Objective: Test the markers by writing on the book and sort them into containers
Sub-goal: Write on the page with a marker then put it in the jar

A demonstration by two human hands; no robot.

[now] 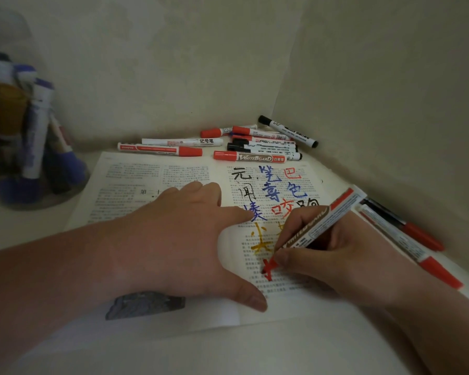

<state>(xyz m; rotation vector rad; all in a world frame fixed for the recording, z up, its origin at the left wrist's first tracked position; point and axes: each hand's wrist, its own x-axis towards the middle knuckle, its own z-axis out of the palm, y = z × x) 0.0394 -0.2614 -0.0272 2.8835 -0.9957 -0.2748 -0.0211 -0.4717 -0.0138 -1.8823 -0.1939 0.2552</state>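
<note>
Writing low on the right page of the book (152, 185), the right hand (344, 261) pinches the red marker (318, 222) in a narrow grip; the left hand (173, 239) presses flat. Steady the page; press lightly.

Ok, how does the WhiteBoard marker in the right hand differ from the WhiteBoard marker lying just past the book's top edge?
The held marker is gripped by the right hand and slants down to the book. The lying marker rests flat, untouched. The held marker's writing end is bare, at a red stroke. The lying marker wears its red cap. Both carry the same brown WhiteBoard label.
</note>
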